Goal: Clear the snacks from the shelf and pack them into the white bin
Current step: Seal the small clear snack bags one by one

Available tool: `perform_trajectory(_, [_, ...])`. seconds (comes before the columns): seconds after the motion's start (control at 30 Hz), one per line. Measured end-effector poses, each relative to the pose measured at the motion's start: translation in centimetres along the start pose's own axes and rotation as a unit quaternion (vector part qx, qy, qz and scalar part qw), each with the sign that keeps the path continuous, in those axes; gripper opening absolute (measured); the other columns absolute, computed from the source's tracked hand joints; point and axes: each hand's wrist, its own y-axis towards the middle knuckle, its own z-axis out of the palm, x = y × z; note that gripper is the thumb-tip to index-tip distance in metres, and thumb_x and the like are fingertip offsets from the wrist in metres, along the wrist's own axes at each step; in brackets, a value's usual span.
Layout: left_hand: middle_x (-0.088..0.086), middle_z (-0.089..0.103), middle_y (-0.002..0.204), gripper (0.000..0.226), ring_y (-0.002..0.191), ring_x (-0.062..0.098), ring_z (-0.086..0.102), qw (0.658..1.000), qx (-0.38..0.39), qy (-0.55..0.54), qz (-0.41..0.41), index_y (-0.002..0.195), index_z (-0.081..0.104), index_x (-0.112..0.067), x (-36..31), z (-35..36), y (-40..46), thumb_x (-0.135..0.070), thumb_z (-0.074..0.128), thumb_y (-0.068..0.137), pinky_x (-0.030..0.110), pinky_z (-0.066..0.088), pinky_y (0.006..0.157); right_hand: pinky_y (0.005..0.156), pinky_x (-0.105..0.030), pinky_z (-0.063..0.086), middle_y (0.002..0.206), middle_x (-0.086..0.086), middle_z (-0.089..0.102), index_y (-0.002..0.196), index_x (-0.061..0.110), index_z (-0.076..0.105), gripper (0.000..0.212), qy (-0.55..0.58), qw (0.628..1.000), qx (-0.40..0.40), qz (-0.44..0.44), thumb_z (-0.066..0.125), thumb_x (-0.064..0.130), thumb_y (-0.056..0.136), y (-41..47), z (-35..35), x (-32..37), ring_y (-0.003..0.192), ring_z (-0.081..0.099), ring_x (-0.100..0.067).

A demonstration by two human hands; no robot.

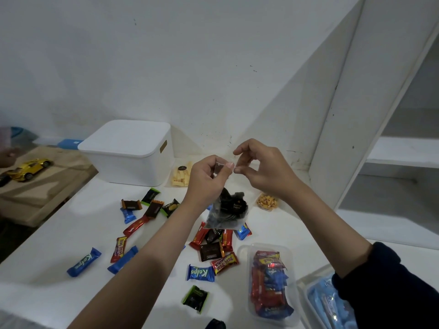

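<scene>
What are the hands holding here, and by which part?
Both hands, left and right, pinch the top edge of a clear bag of dark snacks, which hangs above the scattered candy.

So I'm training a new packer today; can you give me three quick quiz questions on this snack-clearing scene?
1. True or false: the lidded white plastic bin is open.
2. What do the left hand and right hand hold? A) clear bag of dark snacks B) blue Kalpa wrapper C) yellow toy car
3. Which clear tub sits nearer the bag, the mixed red-and-blue one or the all-blue one?

Key: 1 false; 2 A; 3 mixed.
</scene>
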Motion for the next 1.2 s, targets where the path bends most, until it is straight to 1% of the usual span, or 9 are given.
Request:
perform_trajectory(0.13, [-0.004, 0.064, 0.067, 0.013, 0.067, 0.018, 0.060, 1.000, 0.012, 0.018, 0.001, 0.073, 0.065, -0.026, 0.1, 0.0, 0.4, -0.021, 0.064, 0.085, 0.049, 0.050, 0.067, 0.072, -0.020, 0.048, 0.074, 0.003, 0.068, 0.099, 0.009, 0.058, 0.026, -0.004, 1.000, -0.014, 0.000, 0.073, 0.006, 0.078, 0.0, -0.2, -0.1, 0.073, 0.062, -0.007])
perform_trajectory(0.3, [0.009, 0.068, 0.075, 0.009, 0.073, 0.031, 0.062, 0.999, 0.028, 0.019, 0.006, 0.078, 0.067, -0.024, 0.4, -0.2, 0.6, -0.018, 0.066, 0.086, 0.047, 0.052, 0.071, 0.063, -0.034, 0.048, 0.070, 0.000, 0.063, 0.090, 0.014, 0.051, 0.023, -0.023, 1.000, -0.011, -0.015, 0.068, 0.001, 0.080, -0.1, -0.3, 0.0, 0.065, 0.060, -0.016])
perform_trajectory(0.37, [0.012, 0.068, 0.079, 0.015, 0.073, 0.027, 0.062, 0.999, 0.041, 0.012, -0.002, 0.080, 0.067, -0.025, 0.4, -0.4, 0.7, -0.012, 0.066, 0.087, 0.043, 0.054, 0.073, 0.061, -0.038, 0.048, 0.069, 0.000, 0.060, 0.087, 0.019, 0.046, 0.029, -0.022, 1.000, -0.001, -0.011, 0.067, 0.001, 0.080, 0.1, -0.4, 0.0, 0.064, 0.058, -0.019])
perform_trajectory(0.57, [0.000, 0.070, 0.077, 0.015, 0.068, 0.009, 0.061, 0.997, 0.052, -0.046, -0.041, 0.085, 0.069, -0.017, 0.3, -1.3, 1.0, -0.006, 0.060, 0.089, 0.020, 0.051, 0.069, 0.072, -0.023, 0.049, 0.081, 0.005, 0.065, 0.103, 0.017, 0.061, 0.030, -0.048, 0.997, 0.047, 0.036, 0.075, 0.027, 0.079, 0.1, -1.7, -0.5, 0.077, 0.062, -0.012])
perform_trajectory(0.67, [-0.006, 0.073, 0.076, 0.019, 0.070, 0.008, 0.062, 0.992, 0.064, -0.076, -0.072, 0.088, 0.071, -0.017, 0.8, -2.2, 1.4, -0.008, 0.055, 0.092, 0.022, 0.050, 0.071, 0.069, -0.016, 0.047, 0.076, 0.012, 0.063, 0.084, 0.021, 0.065, 0.013, -0.053, 0.994, 0.069, 0.069, 0.075, 0.028, 0.079, 0.1, -2.6, -0.9, 0.075, 0.061, -0.009])
perform_trajectory(0.73, [-0.005, 0.073, 0.074, 0.019, 0.071, 0.010, 0.064, 0.992, 0.059, -0.083, -0.071, 0.087, 0.071, -0.015, 1.0, -2.3, 1.5, -0.005, 0.056, 0.091, 0.023, 0.052, 0.073, 0.065, -0.005, 0.040, 0.073, 0.013, 0.063, 0.073, 0.025, 0.061, 0.015, -0.030, 0.994, 0.070, 0.077, 0.074, 0.022, 0.079, 0.0, -2.7, -0.9, 0.071, 0.060, -0.004])
perform_trajectory(0.83, [-0.005, 0.073, 0.068, 0.018, 0.068, 0.007, 0.066, 0.994, 0.031, -0.094, -0.044, 0.092, 0.070, -0.009, 0.9, -1.8, 1.7, 0.003, 0.057, 0.088, 0.018, 0.053, 0.068, 0.064, -0.001, 0.037, 0.072, 0.012, 0.064, 0.070, 0.026, 0.060, 0.019, 0.017, 0.994, 0.056, 0.097, 0.073, 0.016, 0.080, -0.1, -2.4, -0.5, 0.070, 0.058, 0.000])
perform_trajectory(1.0, [-0.008, 0.072, 0.065, 0.020, 0.064, 0.004, 0.066, 0.996, 0.018, -0.090, -0.014, 0.103, 0.065, -0.002, 0.6, -1.5, 2.3, 0.007, 0.057, 0.086, 0.016, 0.052, 0.065, 0.073, -0.018, 0.046, 0.073, 0.011, 0.065, 0.070, 0.026, 0.062, 0.016, 0.070, 0.990, 0.032, 0.119, 0.071, 0.018, 0.082, -0.3, -1.7, -1.0, 0.071, 0.059, 0.000])
perform_trajectory(1.2, [-0.003, 0.073, 0.077, 0.015, 0.075, 0.008, 0.066, 0.982, 0.076, -0.147, -0.092, 0.093, 0.070, -0.008, 0.5, -1.4, 2.4, -0.004, 0.056, 0.089, 0.019, 0.054, 0.073, 0.082, -0.031, 0.051, 0.072, 0.010, 0.065, 0.068, 0.029, 0.062, 0.020, 0.114, 0.984, -0.009, 0.139, 0.073, 0.017, 0.080, -0.5, -1.9, -1.7, 0.071, 0.061, -0.005])
